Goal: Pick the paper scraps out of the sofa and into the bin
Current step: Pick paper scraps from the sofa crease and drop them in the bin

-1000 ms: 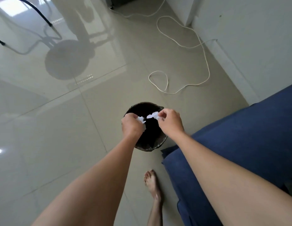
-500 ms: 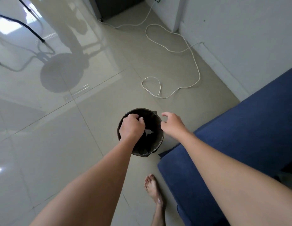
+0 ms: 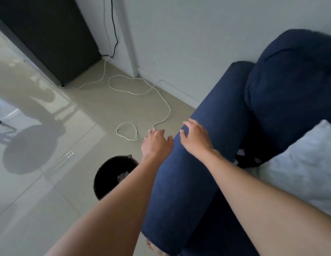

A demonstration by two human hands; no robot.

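Note:
The dark round bin (image 3: 109, 174) stands on the floor beside the sofa's arm, with a white paper scrap (image 3: 122, 175) lying inside it. My left forearm crosses over its right side. The blue sofa (image 3: 212, 137) fills the right half of the view. My left hand (image 3: 156, 143) hovers at the outer edge of the sofa arm, fingers apart and holding nothing. My right hand (image 3: 195, 136) is over the top of the arm, fingers spread and empty. Small pale bits (image 3: 253, 169) lie in the dark gap by the cushions, too blurred to identify.
A white pillow or blanket (image 3: 299, 172) lies on the seat at the right. A white cable (image 3: 142, 108) loops over the glossy floor tiles toward a dark cabinet (image 3: 50, 37) by the wall. My bare toes (image 3: 153, 247) show under the sofa arm.
Both hands held paper scraps over the bin, then dropped them in. Now both empty hands have moved right, from the bin to the sofa arm, and the view has turned toward the sofa.

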